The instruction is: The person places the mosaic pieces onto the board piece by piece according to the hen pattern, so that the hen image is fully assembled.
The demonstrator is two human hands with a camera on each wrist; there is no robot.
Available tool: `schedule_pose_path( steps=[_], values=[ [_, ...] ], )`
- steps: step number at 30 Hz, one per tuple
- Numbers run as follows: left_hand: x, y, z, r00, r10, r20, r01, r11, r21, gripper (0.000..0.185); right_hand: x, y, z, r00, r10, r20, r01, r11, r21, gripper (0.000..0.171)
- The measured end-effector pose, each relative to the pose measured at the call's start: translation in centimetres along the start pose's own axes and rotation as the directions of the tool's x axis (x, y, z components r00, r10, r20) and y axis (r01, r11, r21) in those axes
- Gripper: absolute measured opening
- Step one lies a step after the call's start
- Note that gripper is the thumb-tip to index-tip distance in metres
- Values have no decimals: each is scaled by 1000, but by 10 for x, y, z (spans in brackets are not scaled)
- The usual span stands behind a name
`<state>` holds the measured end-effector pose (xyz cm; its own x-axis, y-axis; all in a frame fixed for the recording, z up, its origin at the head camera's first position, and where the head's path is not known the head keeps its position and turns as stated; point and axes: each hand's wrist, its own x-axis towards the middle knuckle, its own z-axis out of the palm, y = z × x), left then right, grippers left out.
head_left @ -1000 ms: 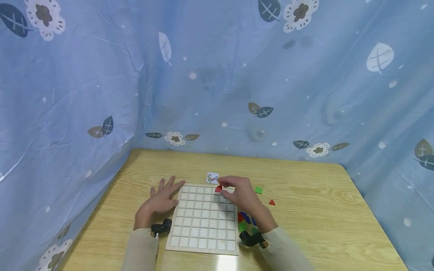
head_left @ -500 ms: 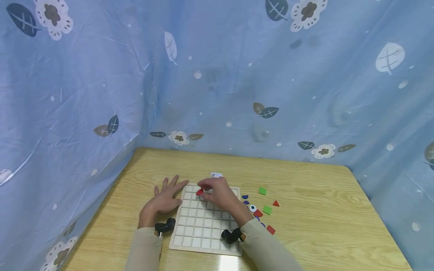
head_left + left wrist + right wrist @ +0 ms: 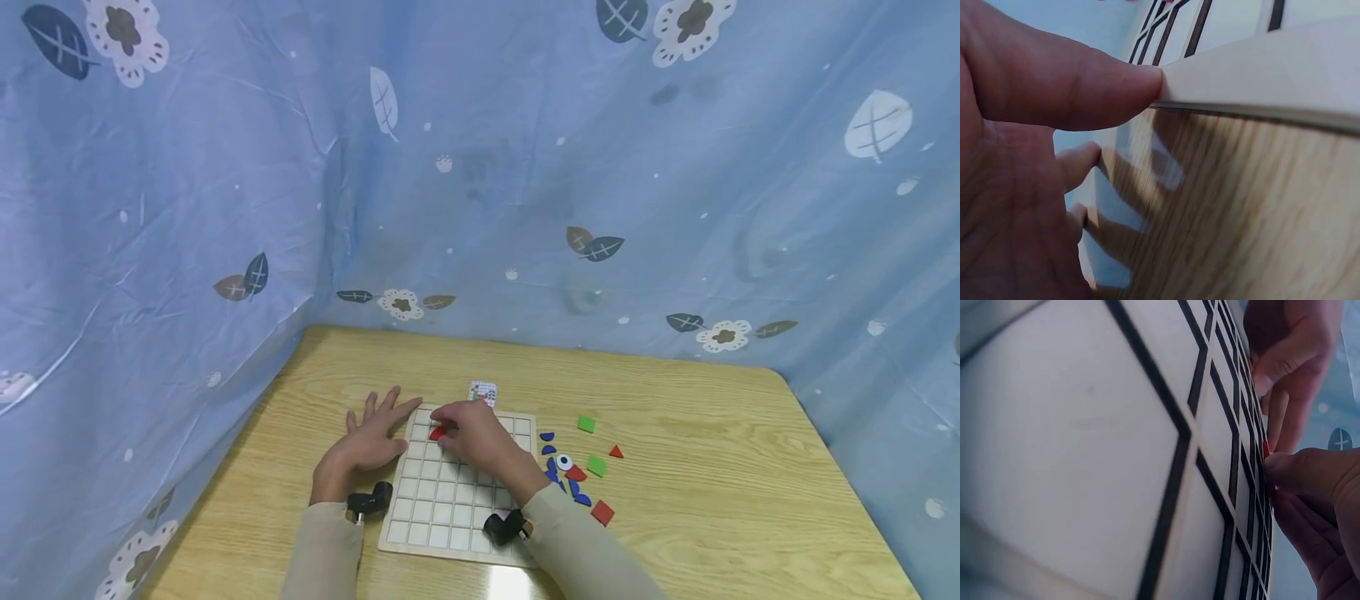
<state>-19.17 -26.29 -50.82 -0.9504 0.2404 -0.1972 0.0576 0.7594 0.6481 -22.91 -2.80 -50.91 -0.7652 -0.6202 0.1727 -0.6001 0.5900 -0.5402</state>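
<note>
A pale wooden grid board (image 3: 422,510) lies on the table with rows of square cells. Over its upper left cells, my right hand (image 3: 477,435) pinches a red tile (image 3: 437,433) with a rounded edge between thumb and fingers. In the right wrist view, the same red tile (image 3: 1266,450) is down at the grid surface, partly covered by the thumb. My left hand (image 3: 369,443) rests with spread fingers on the table at the board's left side. Its thumb (image 3: 1110,87) presses against the board's edge in the left wrist view.
Right of the board lie several blue half-round tiles (image 3: 582,500), a white ringed disc (image 3: 564,462), green squares (image 3: 597,466), a red square (image 3: 603,512) and a red triangle (image 3: 616,452). A small printed card (image 3: 484,392) lies behind the board. A blue curtain (image 3: 495,192) hangs beyond the table.
My right hand has carried the red tile leftward from the board's upper right to its upper left, uncovering the loose tiles at the right. The left hand has stayed at the board's edge.
</note>
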Motion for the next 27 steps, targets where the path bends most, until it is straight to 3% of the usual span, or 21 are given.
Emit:
schedule_pose_path(
  steps=[16,27],
  values=[
    [1,1,0,1000,-4,2,4,1000,-15,77,2,-2,0,997,-75,-33,77,996,45,30],
    [0,1,1,1000,-2,-2,2,1000,-12,78,7,-1,2,994,-107,12,107,994,8,24]
  ],
)
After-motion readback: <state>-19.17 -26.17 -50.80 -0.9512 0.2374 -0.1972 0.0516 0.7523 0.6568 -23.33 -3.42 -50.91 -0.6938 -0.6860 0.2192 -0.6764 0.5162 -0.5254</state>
